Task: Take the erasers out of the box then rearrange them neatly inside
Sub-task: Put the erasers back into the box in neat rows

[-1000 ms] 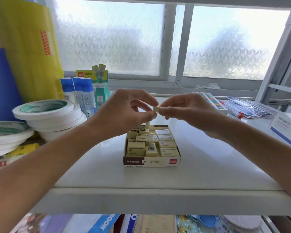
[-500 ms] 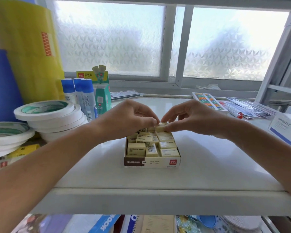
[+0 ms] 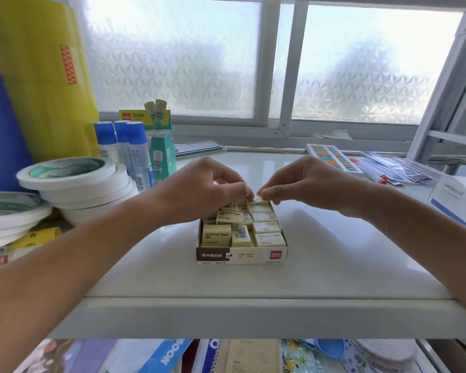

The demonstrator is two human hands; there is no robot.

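The white desk (image 3: pixel 334 254) carries the box (image 3: pixel 241 254) at its centre, open-topped and nearly full of cream erasers (image 3: pixel 265 228). So the step in hand looks like the refilling: the column on the right lies in a tidy row, while those on the left sit crooked, some on edge.

Both hands meet over the far end of the box, at 12 o'clock. The right hand (image 3: pixel 304 181) has its fingers (image 3: pixel 267 194) pinched on a single eraser (image 3: pixel 257 201) at the head of the right column. The left hand (image 3: pixel 199 187) has its fingers curled down beside it; whether they grip anything cannot be told.

Next, I judge, that eraser wants seating flat and square, then the left column straightening.

The box front reads "FINE ARTS" with a red "deli" mark. At 10 o'clock the glue stick carton (image 3: pixel 145 116) bears the same logo.
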